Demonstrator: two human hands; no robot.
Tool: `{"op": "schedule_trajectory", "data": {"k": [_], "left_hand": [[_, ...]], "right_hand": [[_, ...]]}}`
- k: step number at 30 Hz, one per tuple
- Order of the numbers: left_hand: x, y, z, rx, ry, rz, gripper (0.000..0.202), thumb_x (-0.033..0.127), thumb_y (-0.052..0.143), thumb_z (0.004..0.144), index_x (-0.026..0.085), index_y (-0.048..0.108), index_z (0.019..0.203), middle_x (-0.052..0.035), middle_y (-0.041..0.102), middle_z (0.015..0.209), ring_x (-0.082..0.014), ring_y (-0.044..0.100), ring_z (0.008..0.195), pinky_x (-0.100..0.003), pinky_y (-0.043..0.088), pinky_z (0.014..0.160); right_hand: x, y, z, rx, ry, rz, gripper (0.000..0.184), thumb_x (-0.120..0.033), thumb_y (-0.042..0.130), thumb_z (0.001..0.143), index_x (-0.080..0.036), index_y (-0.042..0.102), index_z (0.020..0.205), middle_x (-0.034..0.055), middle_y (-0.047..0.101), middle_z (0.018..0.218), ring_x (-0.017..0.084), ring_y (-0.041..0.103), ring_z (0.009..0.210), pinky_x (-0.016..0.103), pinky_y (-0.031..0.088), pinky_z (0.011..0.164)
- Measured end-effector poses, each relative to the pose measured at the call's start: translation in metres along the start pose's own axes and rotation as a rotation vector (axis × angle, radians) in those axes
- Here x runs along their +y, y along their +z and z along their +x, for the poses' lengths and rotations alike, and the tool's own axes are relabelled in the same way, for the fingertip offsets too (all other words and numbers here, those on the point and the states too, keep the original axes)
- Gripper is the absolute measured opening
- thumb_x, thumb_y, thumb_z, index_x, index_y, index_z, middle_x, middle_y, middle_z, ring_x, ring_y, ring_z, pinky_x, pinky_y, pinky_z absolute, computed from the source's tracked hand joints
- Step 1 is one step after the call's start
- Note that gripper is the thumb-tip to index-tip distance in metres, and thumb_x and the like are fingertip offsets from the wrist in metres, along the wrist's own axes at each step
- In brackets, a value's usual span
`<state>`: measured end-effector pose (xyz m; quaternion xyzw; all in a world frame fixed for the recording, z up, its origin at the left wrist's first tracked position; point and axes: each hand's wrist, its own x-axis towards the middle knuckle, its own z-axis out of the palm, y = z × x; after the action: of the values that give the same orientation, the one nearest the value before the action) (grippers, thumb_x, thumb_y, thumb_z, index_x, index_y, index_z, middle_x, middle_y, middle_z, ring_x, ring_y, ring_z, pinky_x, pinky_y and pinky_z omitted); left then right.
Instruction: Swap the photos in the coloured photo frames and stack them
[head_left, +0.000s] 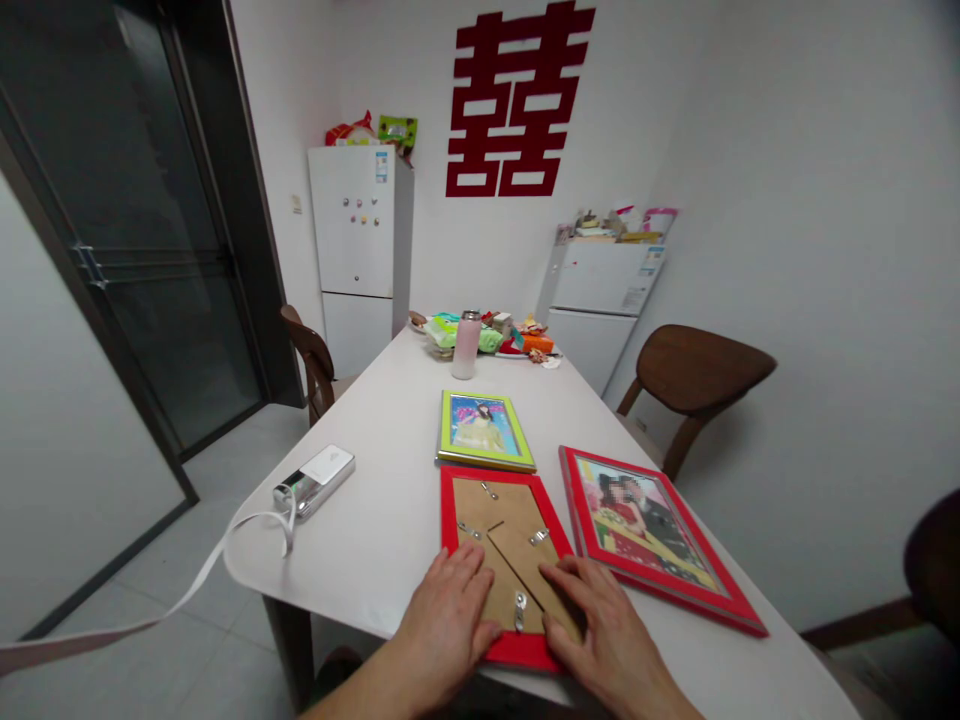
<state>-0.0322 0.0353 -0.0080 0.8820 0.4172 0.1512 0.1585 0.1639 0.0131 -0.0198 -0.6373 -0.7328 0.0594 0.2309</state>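
Observation:
A red picture frame (553,652) lies face down at the table's near edge, its brown backboard (510,505) showing. Metal turn clips sit around the board, and a slanted stand leg runs across its middle. My left hand (448,612) rests flat on the frame's left side, fingers stretched over the rim and board. My right hand (596,615) lies on the right side, thumb and fingers apart on the board and rim. Just beyond is a yellow-green picture frame (529,464), face up. To the right, a second red frame (592,540) shows a photo of two people.
A silver-white device (319,478) with a white strap (202,575) lies at the table's left. Farther back stand a pink bottle (466,346) and a pile of colourful packets (487,340). Wooden chairs (694,370) flank the white table (375,535); two fridges (356,220) stand behind.

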Motion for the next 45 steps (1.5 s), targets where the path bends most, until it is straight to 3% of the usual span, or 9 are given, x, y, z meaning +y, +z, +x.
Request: {"op": "schedule_trajectory", "data": {"k": [9,12,16,25,34,39,42,45], "left_hand": [[-0.004,-0.006,0.004,0.014,-0.032,0.005,0.035,0.013,0.047,0.075,0.016,0.047,0.110,-0.0071,0.052,0.114,-0.0186,0.046,0.106,-0.036,0.029,0.096],[-0.003,-0.008,0.001,0.008,-0.004,-0.012,0.035,0.025,0.050,0.076,0.017,0.047,0.110,-0.0083,0.048,0.119,-0.0202,0.042,0.110,-0.038,0.026,0.098],[-0.005,-0.005,-0.005,-0.030,0.024,-0.041,0.061,0.049,0.058,0.066,0.015,0.043,0.115,-0.0127,0.037,0.128,-0.0249,0.031,0.118,-0.044,0.018,0.099],[-0.009,-0.004,-0.004,-0.045,0.026,-0.017,0.063,0.049,0.061,0.062,0.015,0.046,0.113,-0.0130,0.039,0.127,-0.0245,0.033,0.117,-0.043,0.018,0.100],[-0.013,-0.013,-0.002,-0.102,0.026,-0.033,0.063,0.046,0.064,0.061,0.016,0.045,0.113,-0.0119,0.038,0.128,-0.0236,0.032,0.118,-0.042,0.018,0.099],[-0.018,-0.017,-0.001,-0.110,0.032,-0.078,0.063,0.043,0.066,0.060,0.014,0.046,0.112,-0.0139,0.039,0.127,-0.0248,0.032,0.117,-0.043,0.018,0.099],[-0.018,-0.018,-0.001,-0.117,0.030,-0.104,0.061,0.042,0.066,0.061,0.014,0.047,0.111,-0.0147,0.039,0.127,-0.0259,0.032,0.117,-0.044,0.018,0.099],[-0.019,-0.018,-0.002,-0.095,0.050,-0.127,0.059,0.043,0.065,0.062,0.015,0.047,0.110,-0.0142,0.040,0.126,-0.0263,0.032,0.117,-0.045,0.018,0.099]], "right_hand": [[-0.007,0.005,0.002,-0.006,-0.025,-0.065,0.037,-0.027,0.047,0.068,-0.015,0.059,0.100,0.0112,0.053,0.099,0.023,0.047,0.093,0.037,0.037,0.084],[-0.006,0.005,0.001,-0.004,-0.058,-0.076,0.036,-0.030,0.045,0.071,-0.018,0.058,0.102,0.0107,0.054,0.101,0.023,0.046,0.093,0.038,0.037,0.082],[-0.002,0.002,0.007,-0.032,-0.086,-0.044,0.034,-0.033,0.041,0.076,-0.019,0.057,0.102,0.0097,0.053,0.100,0.021,0.046,0.091,0.035,0.037,0.081],[0.006,0.003,0.046,-0.013,-0.009,-0.225,0.030,-0.023,0.035,0.078,-0.016,0.060,0.093,0.0097,0.051,0.090,0.020,0.046,0.085,0.030,0.036,0.077],[0.007,0.000,0.040,-0.017,-0.031,-0.184,0.032,-0.020,0.032,0.079,-0.014,0.062,0.086,0.0108,0.051,0.089,0.020,0.047,0.085,0.031,0.037,0.078],[-0.010,0.001,0.024,0.032,-0.210,-0.099,0.028,-0.022,0.038,0.077,-0.020,0.060,0.096,0.0100,0.052,0.101,0.022,0.045,0.093,0.037,0.037,0.079],[-0.023,0.002,0.015,-0.049,-0.363,0.003,0.026,-0.020,0.040,0.077,-0.024,0.060,0.092,0.0076,0.053,0.097,0.019,0.046,0.089,0.035,0.039,0.075],[-0.033,0.001,0.011,-0.114,-0.406,0.031,0.024,-0.021,0.043,0.076,-0.028,0.061,0.091,0.0054,0.053,0.097,0.019,0.045,0.089,0.035,0.038,0.075]]}}
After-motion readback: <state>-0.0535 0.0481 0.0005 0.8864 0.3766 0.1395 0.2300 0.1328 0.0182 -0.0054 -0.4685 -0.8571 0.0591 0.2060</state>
